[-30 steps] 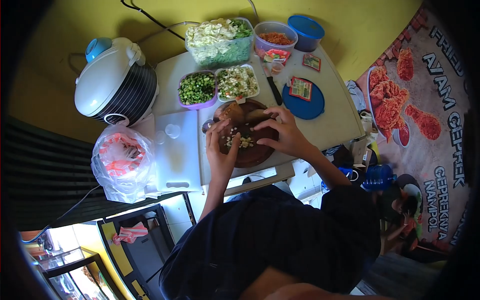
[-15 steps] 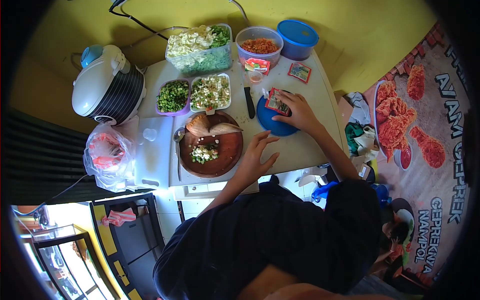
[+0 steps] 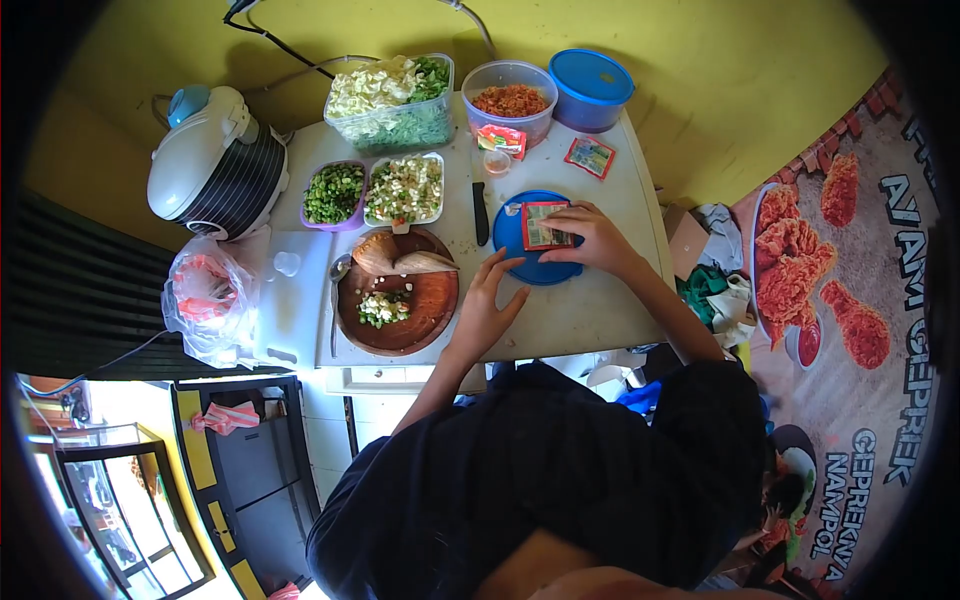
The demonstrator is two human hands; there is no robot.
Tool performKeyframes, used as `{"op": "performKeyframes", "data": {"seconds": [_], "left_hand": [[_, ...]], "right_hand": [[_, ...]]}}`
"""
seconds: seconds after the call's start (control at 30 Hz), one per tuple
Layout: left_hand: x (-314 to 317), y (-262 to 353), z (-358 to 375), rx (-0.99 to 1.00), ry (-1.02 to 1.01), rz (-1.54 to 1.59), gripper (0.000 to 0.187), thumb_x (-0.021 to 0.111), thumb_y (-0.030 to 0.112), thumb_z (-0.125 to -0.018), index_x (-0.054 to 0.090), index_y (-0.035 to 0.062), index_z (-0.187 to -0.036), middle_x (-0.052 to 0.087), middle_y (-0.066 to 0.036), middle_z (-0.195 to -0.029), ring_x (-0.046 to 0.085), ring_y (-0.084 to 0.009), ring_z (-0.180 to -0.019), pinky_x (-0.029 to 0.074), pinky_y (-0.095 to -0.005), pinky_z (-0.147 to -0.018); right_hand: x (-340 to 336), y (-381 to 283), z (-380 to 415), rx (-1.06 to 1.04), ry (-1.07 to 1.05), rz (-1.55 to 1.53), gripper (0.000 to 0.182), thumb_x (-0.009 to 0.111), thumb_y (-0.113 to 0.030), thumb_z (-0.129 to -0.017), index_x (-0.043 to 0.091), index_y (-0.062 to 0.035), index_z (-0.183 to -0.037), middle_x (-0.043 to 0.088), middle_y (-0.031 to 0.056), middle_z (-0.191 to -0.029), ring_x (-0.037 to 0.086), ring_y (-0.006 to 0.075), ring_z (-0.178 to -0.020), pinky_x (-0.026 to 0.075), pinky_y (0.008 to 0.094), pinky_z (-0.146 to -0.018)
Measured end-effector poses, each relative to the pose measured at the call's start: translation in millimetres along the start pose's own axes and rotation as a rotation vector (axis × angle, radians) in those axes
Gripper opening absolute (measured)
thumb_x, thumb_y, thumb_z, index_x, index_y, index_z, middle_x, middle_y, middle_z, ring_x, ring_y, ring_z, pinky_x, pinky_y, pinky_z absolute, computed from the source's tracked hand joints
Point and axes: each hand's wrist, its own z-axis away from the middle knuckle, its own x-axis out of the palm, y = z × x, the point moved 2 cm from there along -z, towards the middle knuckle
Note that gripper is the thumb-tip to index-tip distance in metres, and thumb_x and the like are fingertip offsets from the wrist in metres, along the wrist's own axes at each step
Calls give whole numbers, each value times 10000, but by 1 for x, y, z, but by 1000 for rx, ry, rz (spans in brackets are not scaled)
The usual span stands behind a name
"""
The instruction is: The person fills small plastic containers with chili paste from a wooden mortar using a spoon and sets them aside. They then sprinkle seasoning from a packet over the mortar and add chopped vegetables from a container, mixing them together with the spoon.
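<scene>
My right hand (image 3: 590, 238) holds a red packet (image 3: 543, 225) by its right side, over a round blue lid (image 3: 520, 262). My left hand (image 3: 485, 305) has its fingers spread and holds nothing; its fingertips are near the lid's lower left edge. Left of it is a round wooden mortar (image 3: 430, 315) with a wooden pestle (image 3: 400, 262) and chopped white and green pieces (image 3: 383, 308). A black-handled knife (image 3: 481, 213) lies between the mortar and the lid. A spoon (image 3: 335, 300) rests along the mortar's left side.
Tubs of cabbage and greens (image 3: 390, 105), green pieces (image 3: 334, 194), chopped mix (image 3: 405, 188) and orange shreds (image 3: 508, 101) stand behind. Also there are a blue-lidded tub (image 3: 591, 90), red packets (image 3: 590, 157), a rice cooker (image 3: 215, 165) and a plastic bag (image 3: 208, 300). A person is at lower right.
The red packet is now turned flatter and lower over the blue lid, with my right hand at its right side. My left hand has shifted toward the lid. The whole view has shifted slightly.
</scene>
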Motion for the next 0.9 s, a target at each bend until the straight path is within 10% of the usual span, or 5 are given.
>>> {"op": "performKeyframes", "data": {"seconds": [0.13, 0.3, 0.43, 0.73, 0.9], "left_hand": [[4, -4, 0, -2, -20, -60, 383, 664, 124, -787, 564, 85, -1155, 450, -192, -1313, 476, -387, -1169, 414, -427, -954], [3, -5, -1, -24, -27, -61, 372, 665, 117, -783, 577, 90, -1143, 457, -178, -1312, 481, -373, -1170, 422, -424, -946], [2, -3, 0, -17, 1, -14, 353, 664, 108, -789, 585, 85, -1132, 461, -182, -1305, 487, -361, -1169, 424, -418, -948], [-22, 0, 5, -141, 48, 464, 343, 607, 84, -878, 525, 13, -1203, 548, -149, -1225, 515, -243, -1174, 401, -360, -989], [-54, 5, 7, -400, -7, 1058, 569, 407, 401, -979, 384, -44, -1332, 559, -159, -1196, 558, -231, -1103, 419, -312, -968]], "right_hand": [[-11, 72, -17, 426, 205, -486, 381, 702, -315, -796, 650, -56, -1071, 647, 118, -1023, 549, 290, -1043, 407, 380, -928], [-13, 159, -15, 444, 239, 606, 536, 727, -440, -738, 621, -48, -1089, 598, 156, -1011, 562, 290, -1000, 423, 352, -884], [-7, 193, -10, 533, 135, 232, 520, 739, -448, -716, 645, -54, -1042, 637, 129, -931, 611, 257, -857, 466, 335, -786], [-38, 30, -47, 347, 221, -299, 112, 643, 60, -734, 611, 12, -830, 650, 94, -844, 645, 196, -806, 494, 287, -713], [-12, -64, -50, -31, 175, -386, 160, 627, 121, -674, 587, -6, -763, 648, 107, -954, 633, 214, -922, 490, 305, -800]]}}
